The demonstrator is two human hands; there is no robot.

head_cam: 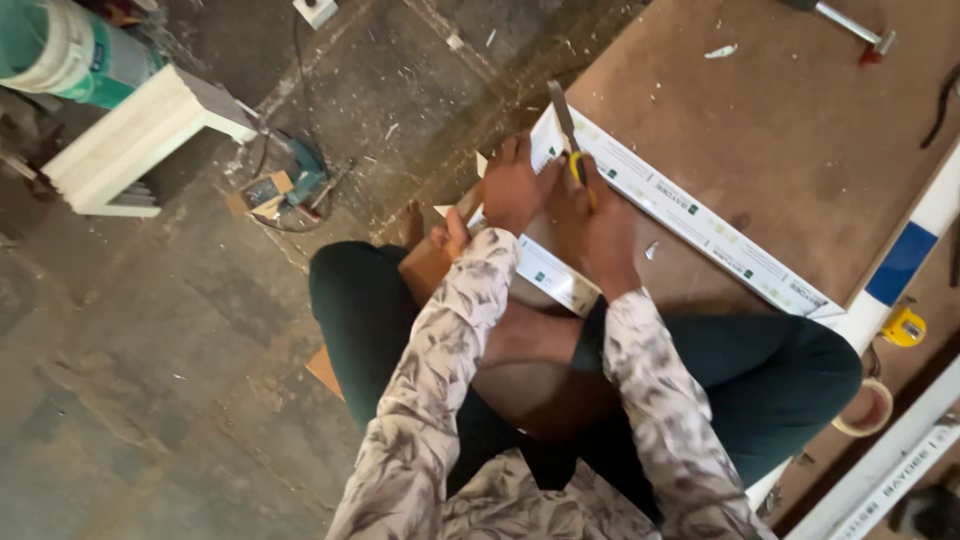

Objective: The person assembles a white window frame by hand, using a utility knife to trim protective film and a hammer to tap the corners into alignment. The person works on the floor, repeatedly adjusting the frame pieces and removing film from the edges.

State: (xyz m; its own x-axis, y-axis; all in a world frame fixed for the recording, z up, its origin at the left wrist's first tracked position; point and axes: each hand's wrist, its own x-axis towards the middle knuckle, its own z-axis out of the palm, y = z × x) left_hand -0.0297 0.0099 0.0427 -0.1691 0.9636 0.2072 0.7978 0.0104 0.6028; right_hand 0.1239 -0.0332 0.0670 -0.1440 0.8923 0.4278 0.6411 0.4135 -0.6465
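We press our left hand, fingers spread flat, on the long white printed plastic strip lying across the brown board, while our right hand, fingers curled shut, grips a yellow-handled metal blade tool.

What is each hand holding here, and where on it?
The right hand grips a chisel by its yellow handle. The left hand presses flat on the white strip near its end.

the white strip is partly hidden under the right hand. beyond the strip, a hammer is cut off by the top edge.
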